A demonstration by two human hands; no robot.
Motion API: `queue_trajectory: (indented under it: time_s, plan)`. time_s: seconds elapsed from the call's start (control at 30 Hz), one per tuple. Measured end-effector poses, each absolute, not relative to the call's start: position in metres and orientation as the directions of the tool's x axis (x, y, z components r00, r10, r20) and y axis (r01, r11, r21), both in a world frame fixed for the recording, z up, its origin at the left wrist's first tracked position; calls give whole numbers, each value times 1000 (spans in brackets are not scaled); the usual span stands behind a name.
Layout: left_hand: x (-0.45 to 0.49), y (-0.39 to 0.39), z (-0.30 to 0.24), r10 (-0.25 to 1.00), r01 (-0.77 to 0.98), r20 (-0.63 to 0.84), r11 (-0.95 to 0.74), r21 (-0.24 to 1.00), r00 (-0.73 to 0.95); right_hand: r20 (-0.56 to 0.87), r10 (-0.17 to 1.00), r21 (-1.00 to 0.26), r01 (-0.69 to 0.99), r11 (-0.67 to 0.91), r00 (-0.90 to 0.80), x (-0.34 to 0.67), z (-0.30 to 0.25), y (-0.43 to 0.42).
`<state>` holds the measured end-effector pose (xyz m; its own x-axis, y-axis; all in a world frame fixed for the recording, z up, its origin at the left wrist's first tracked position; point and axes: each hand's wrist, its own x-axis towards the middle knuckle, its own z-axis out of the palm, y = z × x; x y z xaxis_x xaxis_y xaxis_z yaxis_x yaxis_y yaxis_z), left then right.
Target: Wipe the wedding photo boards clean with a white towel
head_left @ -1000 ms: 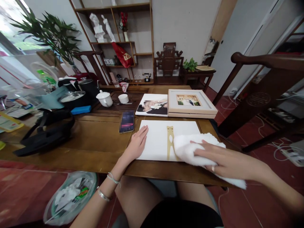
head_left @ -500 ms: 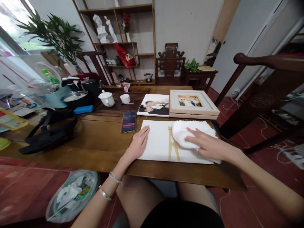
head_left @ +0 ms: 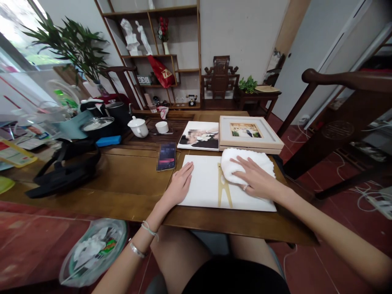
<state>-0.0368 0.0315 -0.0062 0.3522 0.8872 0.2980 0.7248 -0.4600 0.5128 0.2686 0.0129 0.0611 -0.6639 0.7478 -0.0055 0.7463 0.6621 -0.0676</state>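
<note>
A flat white panel (head_left: 202,183) lies near the table's front edge, with a tan, A-shaped strip (head_left: 225,190) down its middle that looks like a stand on a picture's back. My left hand (head_left: 181,185) rests flat on the panel's left edge, its fingers stretched out and holding nothing. Over the panel's right half, my right hand (head_left: 254,175) presses on a bunched white cloth (head_left: 229,161), with the thumb and fingers sunk into its folds. The cloth covers the panel's upper right corner and reaches close to the framed picture behind it.
Behind the panel lie a photo print (head_left: 199,136) and a framed picture (head_left: 251,143). A phone (head_left: 166,157) is to the left, with a white teapot (head_left: 137,127) and cup (head_left: 162,127) beyond. A black strapped bag (head_left: 67,163) lies further left. A lined bin (head_left: 94,253) stands below.
My right hand has slid the cloth away from me and slightly left, uncovering the panel's lower right part. My left hand stays in place.
</note>
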Motion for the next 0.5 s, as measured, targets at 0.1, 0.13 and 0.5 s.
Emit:
queue_trajectory:
  time_s: [0.1, 0.13, 0.5]
  plan:
    - [-37, 32, -6, 889, 730, 291, -457, 508, 354, 76, 701, -8, 702, 712, -709, 268, 46, 31]
    - [-37, 32, -6, 890, 734, 288, -454, 505, 353, 76, 689, 2, 692, 722, -720, 268, 45, 30]
    - [-37, 32, -8, 885, 731, 300, -464, 500, 356, 15, 602, -89, 599, 796, -798, 271, 59, -50]
